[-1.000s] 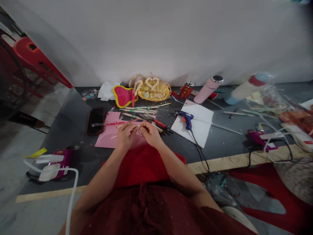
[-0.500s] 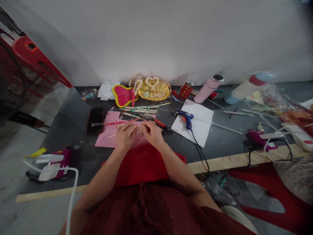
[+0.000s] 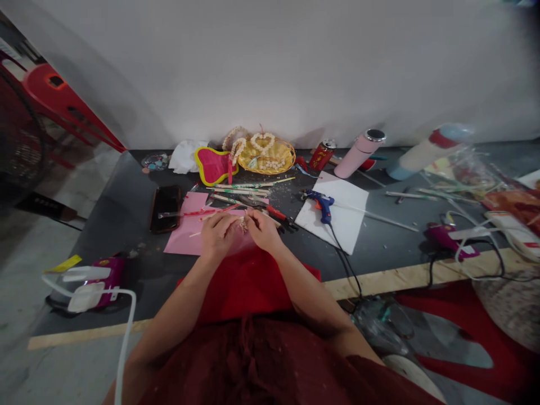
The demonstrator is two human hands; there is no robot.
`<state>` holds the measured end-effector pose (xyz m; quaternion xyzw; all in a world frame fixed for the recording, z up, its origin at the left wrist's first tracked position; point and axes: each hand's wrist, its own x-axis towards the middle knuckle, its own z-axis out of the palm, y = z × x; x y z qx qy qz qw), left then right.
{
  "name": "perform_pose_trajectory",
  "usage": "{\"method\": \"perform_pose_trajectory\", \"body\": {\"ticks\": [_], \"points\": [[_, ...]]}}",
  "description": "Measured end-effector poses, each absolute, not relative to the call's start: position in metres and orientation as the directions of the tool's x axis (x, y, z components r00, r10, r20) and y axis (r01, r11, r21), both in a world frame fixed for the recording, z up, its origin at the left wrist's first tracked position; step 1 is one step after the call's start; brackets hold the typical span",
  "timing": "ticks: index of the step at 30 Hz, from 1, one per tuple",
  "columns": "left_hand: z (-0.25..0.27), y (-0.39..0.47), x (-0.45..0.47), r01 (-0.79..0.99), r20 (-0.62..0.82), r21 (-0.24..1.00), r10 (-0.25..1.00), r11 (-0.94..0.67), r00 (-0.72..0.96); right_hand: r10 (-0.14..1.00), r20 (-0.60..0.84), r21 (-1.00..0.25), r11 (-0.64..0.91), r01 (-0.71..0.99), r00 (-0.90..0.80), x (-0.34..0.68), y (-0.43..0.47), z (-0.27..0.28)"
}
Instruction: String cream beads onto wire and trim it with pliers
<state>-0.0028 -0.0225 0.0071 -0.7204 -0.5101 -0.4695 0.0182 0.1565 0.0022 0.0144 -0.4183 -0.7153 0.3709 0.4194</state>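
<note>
The two hands sit close together over the worktop [image 3: 137, 202], fingers curled inward with a small pale, knobbly piece [image 3: 243, 224] between them. The right hand [image 3: 262, 230] pinches this piece; the left hand [image 3: 217, 233] is bunched just beside it, and whether its fingertips grip anything I cannot tell, since they are partly hidden. Beneath and to the left of the hands lies pink paper [image 3: 180, 237], with a dark phone [image 3: 165, 205] farther left. Just beyond the hands are pliers [image 3: 276, 212] with a red handle and several thin sticks [image 3: 236, 186]. Farther beyond stands a yellow-rimmed pink tray [image 3: 217, 166], touching or nearly touching a woven basket [image 3: 290, 164] that carries a beaded heart [image 3: 262, 143]. To the right of the hands, a blue glue gun [image 3: 324, 207] rests on a white board [image 3: 352, 205]; a red can [image 3: 323, 156] and a pink flask [image 3: 358, 156] are beyond it.
</note>
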Motion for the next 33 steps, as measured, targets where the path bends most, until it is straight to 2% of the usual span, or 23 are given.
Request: {"method": "perform_pose_trajectory", "body": {"ticks": [8, 22, 33], "points": [[0.009, -0.022, -0.004, 0.732, 0.662, 0.520, 0.749, -0.440, -0.020, 0.931, 0.197, -0.979, 0.204, -0.010, -0.306, 0.153, -0.002, 0.017], [0.012, -0.023, -0.001, 0.670, 0.656, 0.570, 0.754, -0.476, -0.023, 0.910, 0.322, -0.917, 0.369, 0.155, -0.261, 0.149, -0.008, 0.020], [0.012, -0.024, -0.001, 0.661, 0.639, 0.590, 0.768, -0.464, -0.032, 0.922, 0.266, -0.942, 0.310, 0.129, -0.280, 0.150, -0.006, 0.018]]}}
